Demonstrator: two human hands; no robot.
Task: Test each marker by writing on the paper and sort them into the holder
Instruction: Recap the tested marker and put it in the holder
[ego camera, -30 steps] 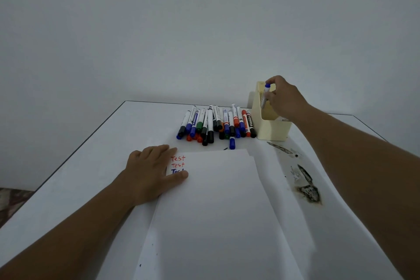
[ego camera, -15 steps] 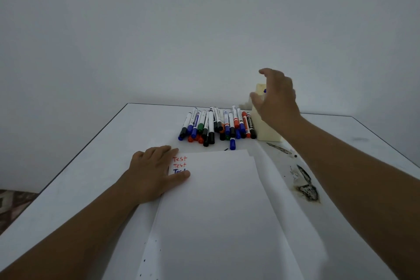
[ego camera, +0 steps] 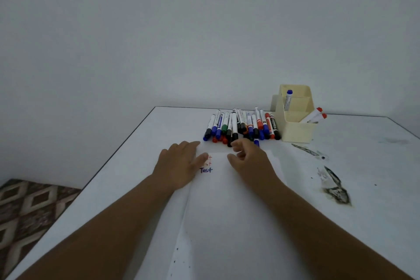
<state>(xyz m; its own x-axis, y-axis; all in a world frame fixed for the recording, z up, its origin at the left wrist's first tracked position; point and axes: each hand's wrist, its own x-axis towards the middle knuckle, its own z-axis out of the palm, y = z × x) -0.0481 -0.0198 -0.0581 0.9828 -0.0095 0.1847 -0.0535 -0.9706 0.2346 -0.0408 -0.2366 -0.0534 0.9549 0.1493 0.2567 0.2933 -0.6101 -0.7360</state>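
Back from the cream holder [ego camera: 295, 129] at two o'clock, the right hand [ego camera: 247, 158] now hovers loosely curled and empty at the near edge of the marker pile [ego camera: 243, 126] at twelve o'clock, while the left hand [ego camera: 179, 163] presses flat on the paper [ego camera: 231, 211] on the worktop [ego camera: 136, 166]. Three markers look sorted: a blue-capped marker [ego camera: 288, 100] upright in a rear compartment and two red-capped markers [ego camera: 314, 116] leaning in the front one. Roughly twenty remain untested, and "Test" [ego camera: 206, 170] reads in blue under fainter red lines.

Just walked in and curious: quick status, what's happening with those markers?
Left hand flat on paper. Right hand empty, reaching for marker pile. Blue marker in holder. Nothing blocking.
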